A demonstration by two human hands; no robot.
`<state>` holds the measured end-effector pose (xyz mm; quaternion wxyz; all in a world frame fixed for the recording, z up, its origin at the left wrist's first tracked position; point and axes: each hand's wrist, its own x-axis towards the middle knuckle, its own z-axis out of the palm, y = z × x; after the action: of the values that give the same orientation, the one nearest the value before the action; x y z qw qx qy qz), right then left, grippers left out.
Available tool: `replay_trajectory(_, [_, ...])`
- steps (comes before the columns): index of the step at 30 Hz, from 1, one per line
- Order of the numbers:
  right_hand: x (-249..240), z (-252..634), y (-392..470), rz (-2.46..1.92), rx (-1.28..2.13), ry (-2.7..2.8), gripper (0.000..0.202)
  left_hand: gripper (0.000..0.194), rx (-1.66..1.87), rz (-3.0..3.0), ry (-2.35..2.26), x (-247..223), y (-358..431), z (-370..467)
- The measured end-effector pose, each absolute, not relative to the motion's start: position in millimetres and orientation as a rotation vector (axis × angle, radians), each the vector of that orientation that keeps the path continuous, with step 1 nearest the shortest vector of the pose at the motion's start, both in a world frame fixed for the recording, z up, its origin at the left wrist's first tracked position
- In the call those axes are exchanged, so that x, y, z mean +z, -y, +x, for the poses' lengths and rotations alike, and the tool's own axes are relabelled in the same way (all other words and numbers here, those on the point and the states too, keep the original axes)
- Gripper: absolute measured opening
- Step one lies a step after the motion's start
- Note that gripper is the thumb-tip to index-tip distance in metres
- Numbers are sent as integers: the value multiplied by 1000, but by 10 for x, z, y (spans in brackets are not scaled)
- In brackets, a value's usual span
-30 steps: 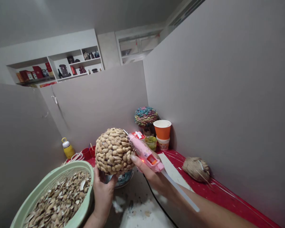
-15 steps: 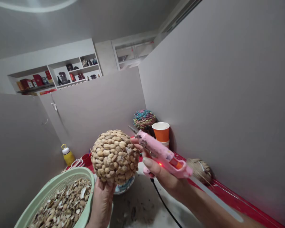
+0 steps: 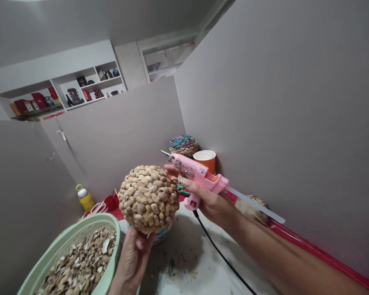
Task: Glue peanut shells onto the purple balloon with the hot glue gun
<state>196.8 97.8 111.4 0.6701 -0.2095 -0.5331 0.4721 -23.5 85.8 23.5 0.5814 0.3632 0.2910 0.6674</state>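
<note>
A ball covered in peanut shells [image 3: 149,198] is held up from below by my left hand [image 3: 135,250], its fingers against the underside. My right hand [image 3: 209,198] is wrapped round a pink glue gun [image 3: 193,170], whose metal tip points to the upper left above the ball. Fingertips of my right hand are close to the ball's upper right side; whether they touch it I cannot tell. A clear glue stick [image 3: 258,205] sticks out of the gun's back, and a black cord hangs from its handle.
A green basket [image 3: 112,241] of shell pieces is at the lower left. Behind stand a yellow bottle [image 3: 86,200], red cup [image 3: 110,203], orange paper cup [image 3: 209,162] and colourful woven ball [image 3: 183,144]. Twine [image 3: 253,209] lies right, before grey partitions [image 3: 279,123].
The glue gun has moved up and left and is held more level. The peanut-shell ball has turned a little in my left hand. The whole view has shifted slightly.
</note>
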Motion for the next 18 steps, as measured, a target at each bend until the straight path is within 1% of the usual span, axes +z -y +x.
replay_trajectory(4, [1226, 2054, -891, -290, 1069, 1294, 31, 56, 1500, 790, -688, 306, -820, -227])
replay_trajectory(7, [1266, 2062, -911, -352, 1039, 1197, 33, 67, 1460, 826, -705, 343, -783, -217])
replay_trajectory(10, [1262, 2017, -993, -349, 1109, 1171, 37, 73, 1425, 887, -689, 346, -762, -200])
replay_trajectory(12, [1256, 1988, -1039, -299, 1187, 1193, 38, 70, 1388, 899, -648, 331, -763, -201])
replay_trajectory(14, [1266, 1987, -1049, -270, 1236, 1186, 39, 63, 1330, 904, -529, 318, -773, -217])
replay_trajectory(16, [1293, 2016, -1025, -254, 1285, 1153, 42, 54, 1227, 938, -313, 326, -785, -240])
replay_trajectory(18, [1328, 2056, -988, -243, 1318, 1117, 44, 50, 1113, 973, -74, 360, -789, -254])
